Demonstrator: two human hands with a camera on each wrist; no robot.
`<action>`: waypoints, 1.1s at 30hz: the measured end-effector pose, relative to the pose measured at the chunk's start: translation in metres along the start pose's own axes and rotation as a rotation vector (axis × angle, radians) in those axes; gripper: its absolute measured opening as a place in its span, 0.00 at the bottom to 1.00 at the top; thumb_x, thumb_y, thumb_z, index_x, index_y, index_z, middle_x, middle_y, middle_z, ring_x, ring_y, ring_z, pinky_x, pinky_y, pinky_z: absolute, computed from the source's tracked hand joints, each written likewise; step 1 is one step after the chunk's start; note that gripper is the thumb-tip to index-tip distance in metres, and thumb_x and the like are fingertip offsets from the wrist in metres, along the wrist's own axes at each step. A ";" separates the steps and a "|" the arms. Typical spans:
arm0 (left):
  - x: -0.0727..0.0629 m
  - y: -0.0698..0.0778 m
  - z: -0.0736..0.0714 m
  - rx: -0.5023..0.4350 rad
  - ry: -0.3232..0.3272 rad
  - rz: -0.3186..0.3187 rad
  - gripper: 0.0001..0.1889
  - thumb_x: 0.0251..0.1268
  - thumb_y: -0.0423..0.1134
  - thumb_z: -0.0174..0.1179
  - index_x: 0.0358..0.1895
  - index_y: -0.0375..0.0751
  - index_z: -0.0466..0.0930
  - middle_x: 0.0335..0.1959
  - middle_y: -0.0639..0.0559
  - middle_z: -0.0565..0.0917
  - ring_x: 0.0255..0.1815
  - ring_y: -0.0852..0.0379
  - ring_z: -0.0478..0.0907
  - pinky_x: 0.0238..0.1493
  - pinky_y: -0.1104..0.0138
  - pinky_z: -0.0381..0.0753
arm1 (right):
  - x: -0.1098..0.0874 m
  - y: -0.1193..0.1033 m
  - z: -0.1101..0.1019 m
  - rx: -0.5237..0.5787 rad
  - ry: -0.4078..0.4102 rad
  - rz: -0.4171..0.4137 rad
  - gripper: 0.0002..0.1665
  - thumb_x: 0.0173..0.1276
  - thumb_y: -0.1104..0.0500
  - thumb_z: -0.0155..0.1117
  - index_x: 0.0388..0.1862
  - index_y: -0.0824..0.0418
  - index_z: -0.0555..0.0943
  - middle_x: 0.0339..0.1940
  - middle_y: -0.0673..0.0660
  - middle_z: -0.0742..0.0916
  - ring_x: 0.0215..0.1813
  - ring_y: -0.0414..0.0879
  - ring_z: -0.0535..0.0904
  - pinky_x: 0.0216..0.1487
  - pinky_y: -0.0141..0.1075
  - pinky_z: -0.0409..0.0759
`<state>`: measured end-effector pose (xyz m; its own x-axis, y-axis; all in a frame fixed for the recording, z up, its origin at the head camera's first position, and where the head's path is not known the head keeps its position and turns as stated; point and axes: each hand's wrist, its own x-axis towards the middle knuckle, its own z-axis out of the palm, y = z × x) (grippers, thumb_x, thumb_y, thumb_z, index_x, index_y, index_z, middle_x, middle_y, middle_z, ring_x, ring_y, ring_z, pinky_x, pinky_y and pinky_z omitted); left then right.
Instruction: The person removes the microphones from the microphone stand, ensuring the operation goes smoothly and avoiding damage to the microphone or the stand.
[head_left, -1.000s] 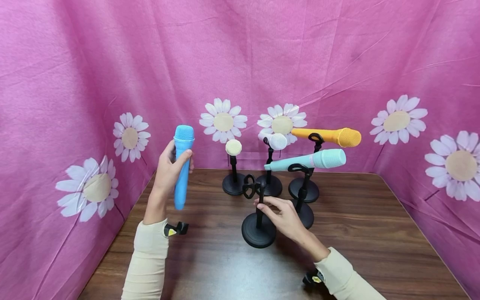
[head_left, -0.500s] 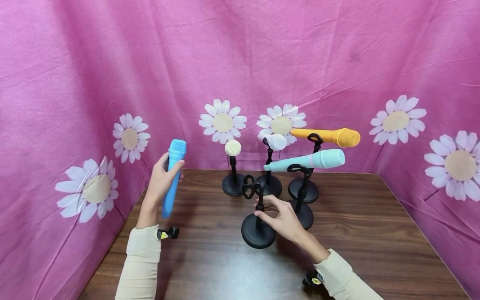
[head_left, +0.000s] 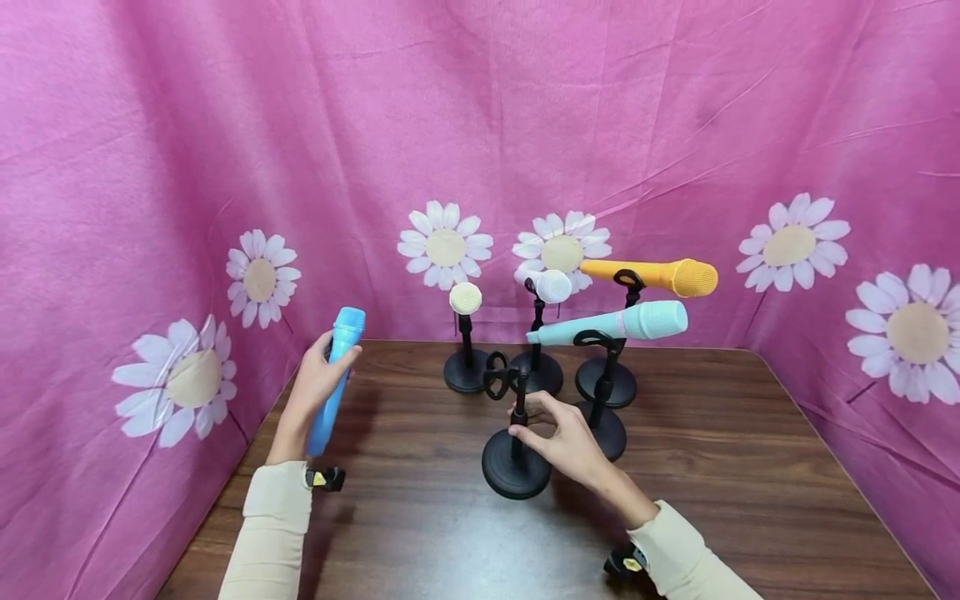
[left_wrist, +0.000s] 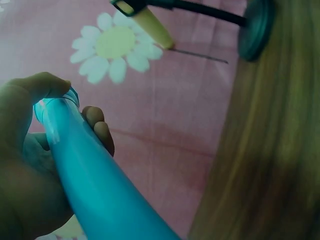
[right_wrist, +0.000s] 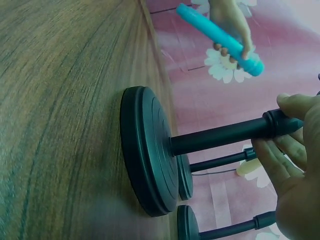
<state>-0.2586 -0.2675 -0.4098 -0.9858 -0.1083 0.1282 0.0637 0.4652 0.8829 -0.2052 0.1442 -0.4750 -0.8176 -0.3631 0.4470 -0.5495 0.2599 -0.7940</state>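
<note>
On the left of the head view, my left hand (head_left: 318, 379) grips a blue microphone (head_left: 330, 408) just below its mesh head. The microphone leans, head up and away, its tail over the wooden table. My right hand (head_left: 561, 433) pinches the post of a black microphone stand (head_left: 517, 475), thumb and fingers at the collar. That stand is upright with its round base on the table; its ring clip holds nothing. In the right wrist view the collar (right_wrist: 275, 124) sits between thumb and fingers. The left wrist view shows the blue barrel (left_wrist: 100, 170) inside curled fingers.
Behind stand more black stands bearing microphones: cream (head_left: 466, 298), white (head_left: 553, 286), orange (head_left: 652, 273) and mint green (head_left: 615, 323). The mint one's stand is close beside my right hand. Pink flowered cloth (head_left: 480, 100) surrounds the wooden table (head_left: 720, 467) at back and sides.
My left hand has moved down and left with the blue microphone, which tilts more now. My right hand has slid slightly lower on the stand's post; the stand stays in place.
</note>
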 end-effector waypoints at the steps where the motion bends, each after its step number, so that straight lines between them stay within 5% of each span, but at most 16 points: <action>1: 0.001 -0.004 -0.001 0.016 -0.004 -0.006 0.35 0.79 0.47 0.62 0.80 0.33 0.62 0.44 0.37 0.83 0.28 0.65 0.82 0.34 0.69 0.84 | 0.000 0.000 0.000 -0.002 0.000 0.003 0.18 0.70 0.57 0.77 0.55 0.60 0.84 0.47 0.50 0.92 0.50 0.43 0.90 0.54 0.40 0.90; 8: 0.004 -0.029 -0.002 0.168 0.011 -0.026 0.35 0.78 0.46 0.61 0.79 0.30 0.64 0.44 0.31 0.86 0.25 0.62 0.83 0.33 0.69 0.81 | -0.001 0.001 0.000 -0.012 0.005 0.010 0.17 0.70 0.56 0.77 0.55 0.56 0.84 0.46 0.47 0.92 0.50 0.40 0.89 0.54 0.37 0.90; 17: 0.002 -0.052 -0.002 0.221 0.020 -0.096 0.37 0.76 0.44 0.62 0.78 0.25 0.63 0.54 0.24 0.84 0.31 0.48 0.89 0.30 0.68 0.83 | 0.000 0.003 0.001 -0.010 0.005 -0.005 0.16 0.71 0.57 0.77 0.54 0.49 0.83 0.46 0.50 0.92 0.49 0.41 0.90 0.54 0.38 0.90; 23: -0.003 -0.069 -0.004 0.350 0.042 -0.107 0.36 0.74 0.46 0.64 0.75 0.24 0.68 0.43 0.29 0.89 0.29 0.49 0.90 0.36 0.63 0.82 | 0.001 0.002 0.001 -0.004 -0.005 -0.001 0.15 0.72 0.56 0.76 0.54 0.49 0.83 0.46 0.54 0.92 0.49 0.42 0.90 0.55 0.41 0.90; 26: -0.007 -0.076 -0.004 0.428 0.049 -0.107 0.35 0.74 0.46 0.64 0.73 0.24 0.69 0.43 0.28 0.89 0.37 0.41 0.90 0.45 0.51 0.83 | 0.000 0.002 0.001 -0.011 -0.007 0.004 0.14 0.72 0.55 0.76 0.54 0.49 0.83 0.46 0.55 0.93 0.49 0.42 0.90 0.55 0.42 0.90; 30: -0.011 -0.082 -0.006 0.504 0.039 -0.127 0.36 0.74 0.48 0.63 0.74 0.25 0.68 0.59 0.21 0.82 0.55 0.26 0.83 0.55 0.38 0.80 | 0.000 0.002 0.000 -0.017 -0.006 0.008 0.15 0.72 0.55 0.76 0.54 0.48 0.83 0.46 0.54 0.93 0.50 0.42 0.90 0.55 0.42 0.90; 33: -0.014 -0.084 -0.006 0.538 0.027 -0.155 0.37 0.74 0.50 0.62 0.75 0.26 0.68 0.65 0.20 0.78 0.59 0.23 0.80 0.55 0.35 0.79 | 0.001 0.002 0.000 -0.013 -0.008 0.007 0.15 0.72 0.56 0.76 0.54 0.49 0.83 0.46 0.56 0.93 0.50 0.42 0.90 0.55 0.42 0.90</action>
<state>-0.2493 -0.3103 -0.4828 -0.9725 -0.2303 0.0337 -0.1765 0.8239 0.5386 -0.2067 0.1443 -0.4763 -0.8201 -0.3680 0.4382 -0.5461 0.2743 -0.7916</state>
